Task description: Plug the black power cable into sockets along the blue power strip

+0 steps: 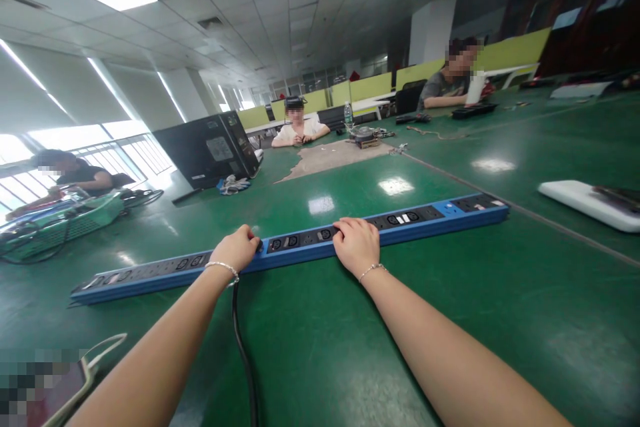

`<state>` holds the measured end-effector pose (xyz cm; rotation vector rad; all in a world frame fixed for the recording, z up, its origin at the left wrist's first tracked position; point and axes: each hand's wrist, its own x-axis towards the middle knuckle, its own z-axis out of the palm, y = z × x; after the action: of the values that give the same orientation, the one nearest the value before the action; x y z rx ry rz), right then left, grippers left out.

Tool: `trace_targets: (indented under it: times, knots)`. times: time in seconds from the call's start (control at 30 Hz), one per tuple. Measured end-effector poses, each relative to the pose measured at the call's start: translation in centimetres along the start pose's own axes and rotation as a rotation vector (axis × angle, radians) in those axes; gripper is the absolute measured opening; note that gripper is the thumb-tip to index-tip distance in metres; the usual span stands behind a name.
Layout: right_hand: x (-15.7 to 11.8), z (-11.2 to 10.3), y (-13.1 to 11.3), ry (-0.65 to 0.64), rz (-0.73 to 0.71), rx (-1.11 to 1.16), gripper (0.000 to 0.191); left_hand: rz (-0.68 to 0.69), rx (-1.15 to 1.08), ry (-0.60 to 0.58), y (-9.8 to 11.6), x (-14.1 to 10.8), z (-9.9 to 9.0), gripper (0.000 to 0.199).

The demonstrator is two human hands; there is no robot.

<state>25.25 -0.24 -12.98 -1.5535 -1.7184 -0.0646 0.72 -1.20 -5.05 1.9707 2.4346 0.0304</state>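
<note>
A long blue power strip with black sockets lies slantwise across the green table. My left hand is closed at its middle, around the plug end of a black power cord. Most of the plug is hidden by the fingers; a dark edge shows beside the fingertips. From under my left wrist the cord runs down toward the near edge of the view. My right hand grips the strip right of its middle, fingers bent over the top and covering some sockets.
A white box-shaped device lies at right, a phone with a white cable at lower left. Farther off are a green basket, a black computer case, gloves and a bottle. Several people sit around the table.
</note>
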Motion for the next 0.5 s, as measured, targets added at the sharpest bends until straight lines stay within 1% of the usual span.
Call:
trace_targets:
  times: [0.1,0.2,0.5]
  knots:
    - [0.0,0.0,0.0,0.014,-0.008,-0.010,0.028,0.026,0.101,0.020,1.0,-0.2,0.1,0.029]
    - [-0.1,0.0,0.0,0.023,-0.016,-0.018,0.028,0.036,0.107,0.003,1.5,-0.3,0.1,0.029]
    - [-0.1,0.0,0.1,0.017,-0.024,-0.036,0.028,0.053,0.052,-0.016,0.4,0.6,0.7,0.022]
